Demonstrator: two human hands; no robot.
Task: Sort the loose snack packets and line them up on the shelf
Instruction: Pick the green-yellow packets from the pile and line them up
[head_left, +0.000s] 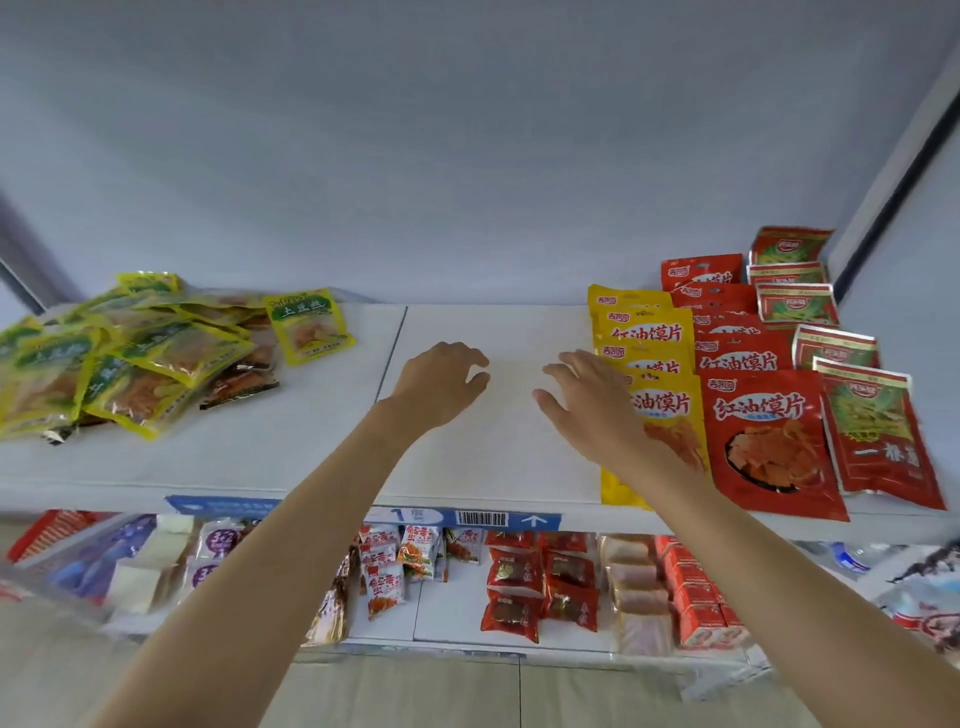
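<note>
A loose heap of yellow-green snack packets (130, 358) lies on the left of the white shelf (322, 447), with one packet (310, 325) apart at its right edge. On the right, packets lie in overlapping rows: yellow ones (644, 332), red ones (769, 436), and red-green ones (872, 431) furthest right. My left hand (441, 384) hovers over the bare middle of the shelf, fingers loosely curled, holding nothing. My right hand (587, 400) is spread with straight fingers beside the yellow row, partly covering its front packets.
A lower shelf (457, 613) below holds several rows of small snack packs and boxes. A blue label strip (483, 518) runs along the upper shelf's front edge. A white back wall stands behind the shelf, and a frame post (893, 171) rises at the right.
</note>
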